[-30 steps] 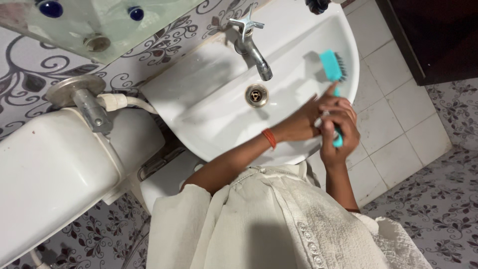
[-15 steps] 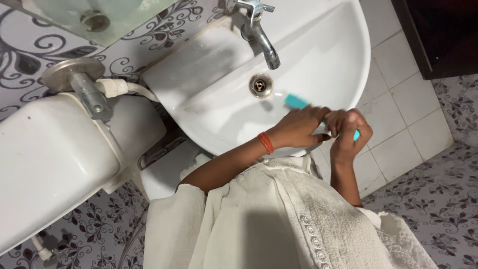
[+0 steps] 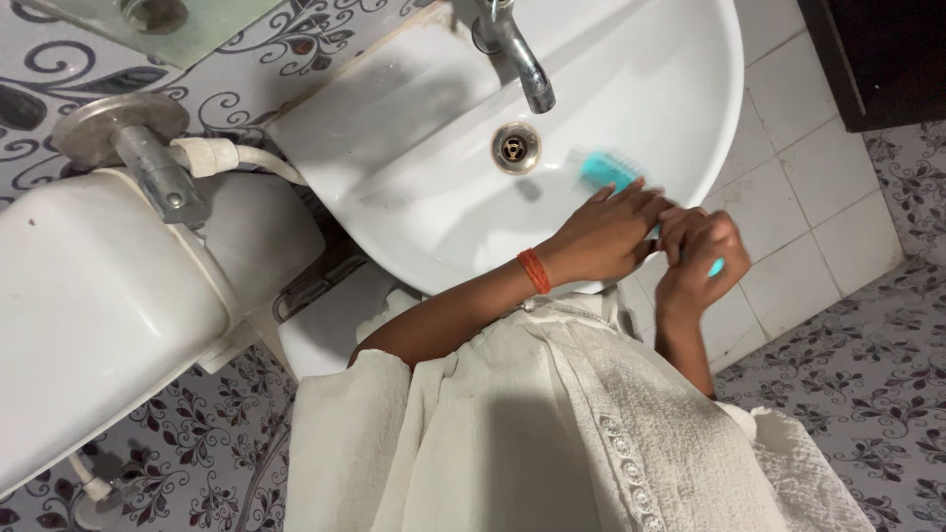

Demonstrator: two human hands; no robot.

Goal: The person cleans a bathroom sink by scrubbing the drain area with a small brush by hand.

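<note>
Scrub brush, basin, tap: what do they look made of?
Scrub brush: probably plastic, matte teal body and bristles, uniform moulded colour; blurred. Right hand grips its handle, left hand presses on it.
Basin: looks glazed ceramic, glossy white with soft reflections.
Tap: metal, dull silvery sheen, likely chrome-plated.

- A loose off-white cloth garment (image 3: 512, 433) covers the torso and fills the lower middle of the head view.
- Its wide sleeves end near the elbows, so both forearms are bare.
- A strip of textured, lace-like white fabric (image 3: 641, 424) runs down the front, edged with a row of small round beads.
- A thin orange-red thread band (image 3: 533, 270) circles the left wrist.
- The left hand (image 3: 606, 236) and right hand (image 3: 695, 261) are bare, without gloves.
</note>
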